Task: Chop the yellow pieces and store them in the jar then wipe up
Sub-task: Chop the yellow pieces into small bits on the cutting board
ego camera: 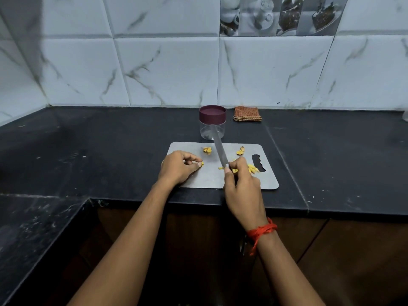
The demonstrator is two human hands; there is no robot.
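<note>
Left hand (176, 171) pinches a yellow piece (201, 164); right hand (241, 188) grips the knife (218, 149). Light, firm, probably skid-prone bits, best pinned by one end.

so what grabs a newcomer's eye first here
Over the grey metal cutting board on the black counter, the right hand holds a long steel knife and the left hand pinches a yellow piece. Behind the board stand a clear maroon-lidded plastic jar and a folded brown checked cloth.

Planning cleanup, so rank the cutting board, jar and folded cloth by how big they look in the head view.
1. cutting board
2. jar
3. folded cloth, close to the jar's size and farther back, so unsure.
</note>
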